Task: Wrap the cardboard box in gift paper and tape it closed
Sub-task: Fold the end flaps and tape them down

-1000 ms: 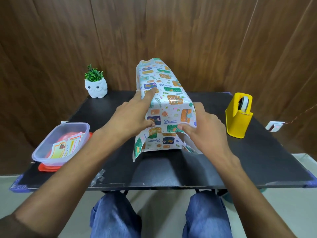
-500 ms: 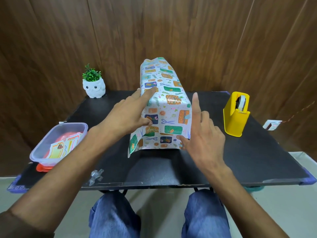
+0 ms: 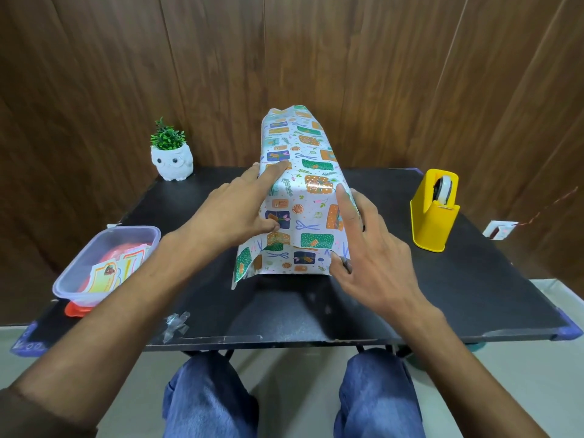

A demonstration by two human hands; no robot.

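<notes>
A box covered in white gift paper with a colourful present pattern lies lengthwise on the black table; the cardboard itself is hidden under the paper. My left hand presses the paper against the box's left side, index finger stretched along the top edge and thumb on the near end flap. My right hand lies against the right near corner with straight fingers, index on the top edge and thumb at the flap's lower corner. The near end flap hangs down, its left corner loose.
A yellow tape dispenser stands on the table to the right. A clear plastic tub with cards sits at the left on a red lid. A white owl pot with a green plant stands at the back left. Crumpled tape bits lie near the front edge.
My right hand opened from pinching the flap's lower right corner, then settled flat against the box's right near corner. The near flap now hangs flatter over the end. My left hand stayed put.
</notes>
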